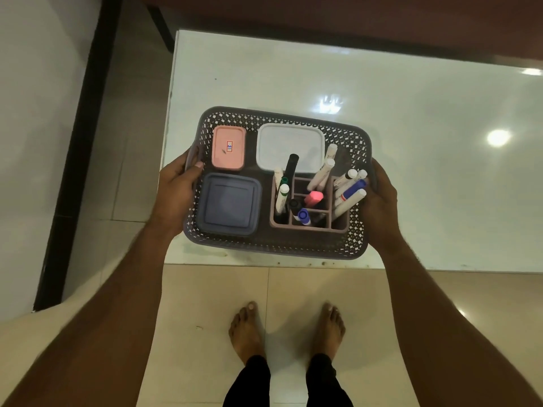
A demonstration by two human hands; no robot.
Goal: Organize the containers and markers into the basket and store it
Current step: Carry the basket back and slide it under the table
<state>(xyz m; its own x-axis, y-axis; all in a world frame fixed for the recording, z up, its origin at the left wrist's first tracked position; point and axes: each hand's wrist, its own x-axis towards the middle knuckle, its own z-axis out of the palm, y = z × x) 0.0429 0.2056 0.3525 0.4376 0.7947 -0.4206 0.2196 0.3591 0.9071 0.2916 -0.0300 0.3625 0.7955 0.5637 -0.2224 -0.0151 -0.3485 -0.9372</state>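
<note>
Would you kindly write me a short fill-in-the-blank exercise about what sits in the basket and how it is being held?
1. The basket holds ____ lidded containers.
2. The container with the pink lid lies nearest the ____ hand.
3. The markers stand in a divided ____ at the basket's near right corner.
4. The right hand grips the basket's ____ side.

Missing words: three; left; holder; right
</note>
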